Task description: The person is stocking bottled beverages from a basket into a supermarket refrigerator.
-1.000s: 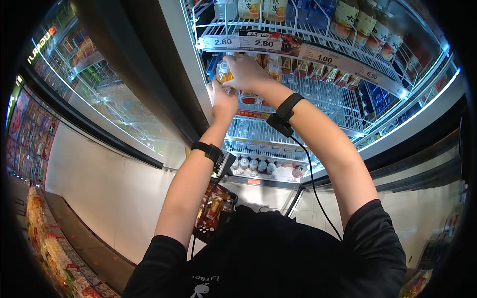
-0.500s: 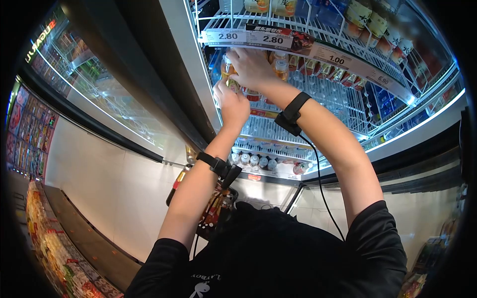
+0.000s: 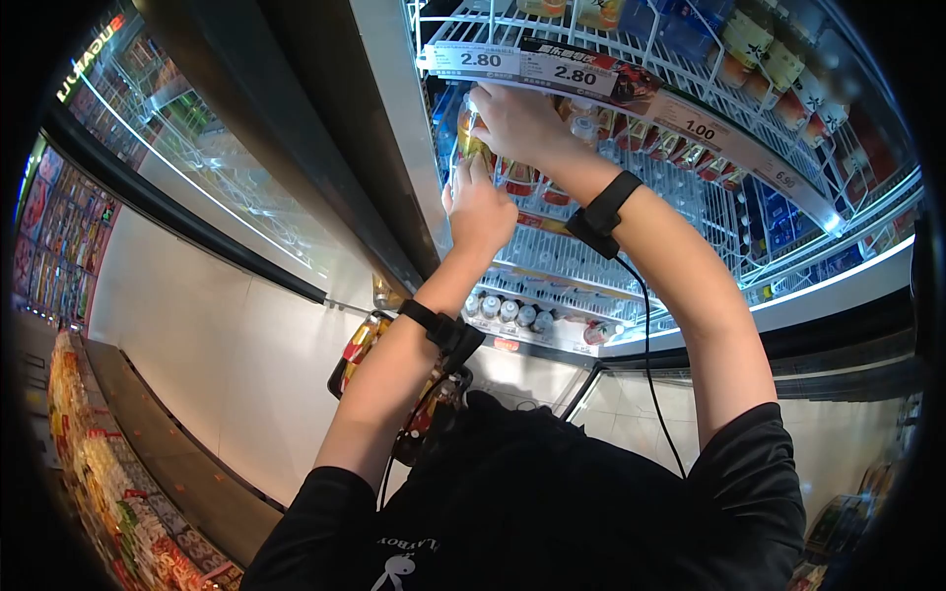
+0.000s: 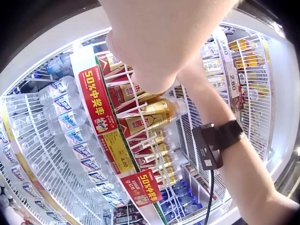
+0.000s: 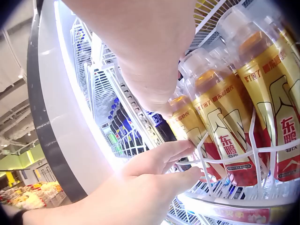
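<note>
At the left end of a cooler shelf, a gold-and-red drink bottle (image 3: 466, 126) stands between both hands in the head view. My right hand (image 3: 522, 123) grips its upper part, fingers curled round near the neck. Lower down, my left hand (image 3: 481, 212) holds its body between thumb and fingers. In the right wrist view the bottle (image 5: 184, 117) is partly covered by the right hand (image 5: 150, 56) above and the left hand (image 5: 157, 176) in front. Similar bottles (image 5: 220, 112) stand right beside it. The left hand (image 4: 150, 42) hides the gripped bottle in the left wrist view.
A white wire rail (image 5: 276, 149) runs along the shelf front. Overhead is a shelf edge with price tags (image 3: 572, 74). The cooler's dark door frame (image 3: 325, 128) stands close on the left. Water bottles (image 4: 77, 136) fill a lower shelf. A loaded basket (image 3: 340, 379) is below the left forearm.
The head view has shifted, so hands and shelf appear further right. The left hand has turned and its fingers now reach up along the bottle. More of the basket shows.
</note>
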`<state>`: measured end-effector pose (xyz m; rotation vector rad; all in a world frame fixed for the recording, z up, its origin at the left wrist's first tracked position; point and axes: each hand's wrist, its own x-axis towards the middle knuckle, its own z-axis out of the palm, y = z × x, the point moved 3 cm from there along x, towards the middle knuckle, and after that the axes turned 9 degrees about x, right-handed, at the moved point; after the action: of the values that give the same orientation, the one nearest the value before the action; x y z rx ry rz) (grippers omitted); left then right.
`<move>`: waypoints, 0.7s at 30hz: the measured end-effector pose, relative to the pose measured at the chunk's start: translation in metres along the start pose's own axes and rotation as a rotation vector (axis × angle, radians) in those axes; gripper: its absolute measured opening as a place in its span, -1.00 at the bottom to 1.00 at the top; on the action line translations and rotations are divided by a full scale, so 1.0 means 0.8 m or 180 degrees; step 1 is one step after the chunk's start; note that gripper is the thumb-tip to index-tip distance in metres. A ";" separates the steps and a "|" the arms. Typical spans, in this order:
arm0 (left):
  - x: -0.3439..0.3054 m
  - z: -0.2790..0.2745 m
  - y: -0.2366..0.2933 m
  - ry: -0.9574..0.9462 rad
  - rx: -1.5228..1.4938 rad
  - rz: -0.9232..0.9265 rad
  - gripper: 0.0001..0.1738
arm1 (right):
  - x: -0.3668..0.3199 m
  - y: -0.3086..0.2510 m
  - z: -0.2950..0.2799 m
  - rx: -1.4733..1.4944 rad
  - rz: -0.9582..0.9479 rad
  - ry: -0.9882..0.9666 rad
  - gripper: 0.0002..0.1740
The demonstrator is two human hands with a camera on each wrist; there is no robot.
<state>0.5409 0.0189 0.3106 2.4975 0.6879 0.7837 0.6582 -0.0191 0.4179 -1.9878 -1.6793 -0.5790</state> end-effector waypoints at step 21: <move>0.017 0.005 0.002 -0.0449 0.0043 -0.0128 -0.15 | 0.019 0.003 0.003 -0.0301 0.0303 -0.0368 -0.59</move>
<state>0.5535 0.0243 0.3142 2.5141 0.6935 0.5839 0.6632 -0.0058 0.4247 -2.1937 -1.6404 -0.5273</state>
